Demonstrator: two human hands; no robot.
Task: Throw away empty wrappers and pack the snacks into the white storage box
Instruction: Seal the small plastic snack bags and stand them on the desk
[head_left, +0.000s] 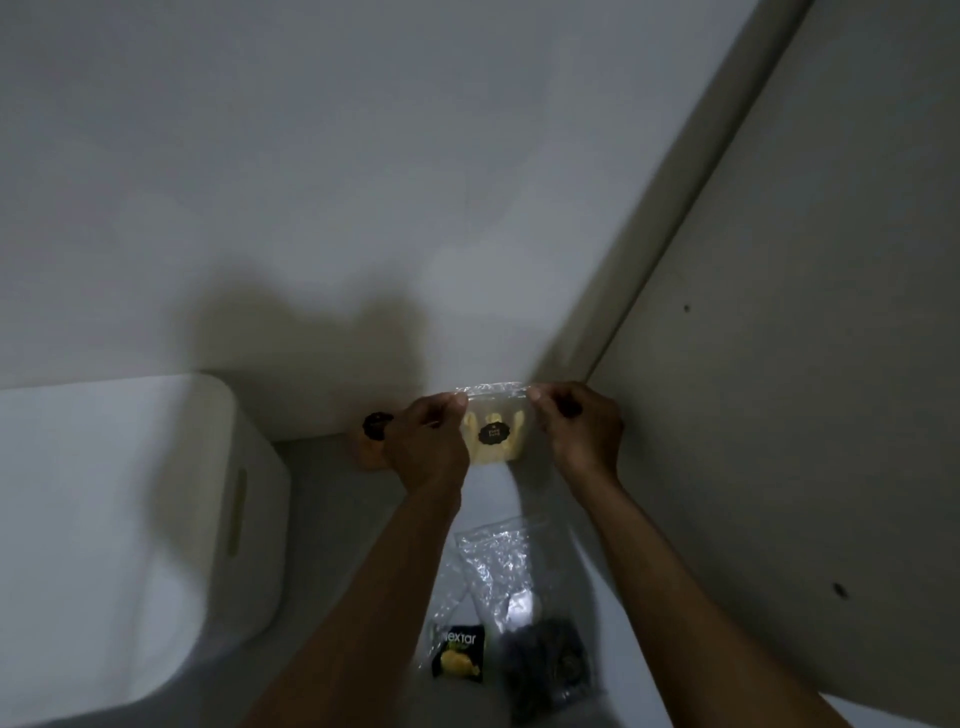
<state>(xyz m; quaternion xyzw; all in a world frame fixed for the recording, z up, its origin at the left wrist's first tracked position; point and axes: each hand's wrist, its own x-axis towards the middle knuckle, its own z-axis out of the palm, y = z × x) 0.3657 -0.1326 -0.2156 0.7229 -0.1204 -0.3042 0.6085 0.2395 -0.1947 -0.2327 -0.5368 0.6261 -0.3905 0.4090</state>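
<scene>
while both hands pinch the top of a clear snack bag (491, 434), left hand (426, 447) and right hand (579, 431) at its corners, held up near the back wall, nothing looks packed. white box (130, 519) stands left; wrappers (498, 571) and nextar pack (458, 656) lie on the floor below.

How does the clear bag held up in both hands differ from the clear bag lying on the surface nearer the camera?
The held bag is pinched at its top corners by the left hand and right hand and hangs upright; the lying bag rests flat, untouched. The held bag shows pale yellow contents and a dark round sticker; the lying bag looks crinkled and mostly empty at its upper end. Both are clear plastic.
</scene>
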